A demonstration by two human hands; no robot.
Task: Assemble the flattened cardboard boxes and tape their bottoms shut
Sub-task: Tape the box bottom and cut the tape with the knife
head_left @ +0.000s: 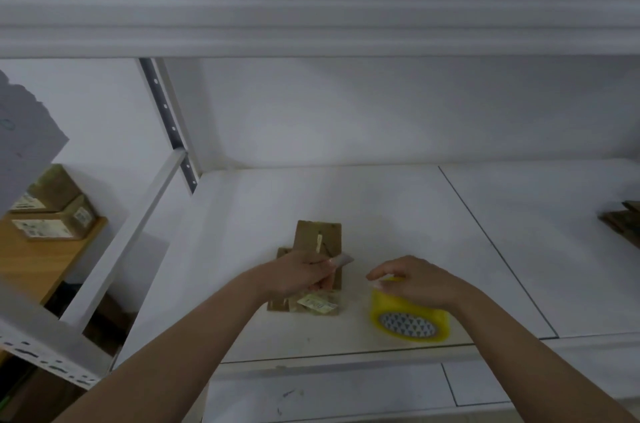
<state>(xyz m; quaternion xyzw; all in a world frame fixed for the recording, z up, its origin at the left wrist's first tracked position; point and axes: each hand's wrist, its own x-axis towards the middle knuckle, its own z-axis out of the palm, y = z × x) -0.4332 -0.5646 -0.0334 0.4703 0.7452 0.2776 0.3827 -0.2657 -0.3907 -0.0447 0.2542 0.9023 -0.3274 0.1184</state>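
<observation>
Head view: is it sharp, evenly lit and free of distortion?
Head view: soft throughout, with the label on the small brown cardboard box unreadable; lighting flat and dim, no glare; wide-angle bending curves the white shelf edges; yellow tape roll clear enough.
</observation>
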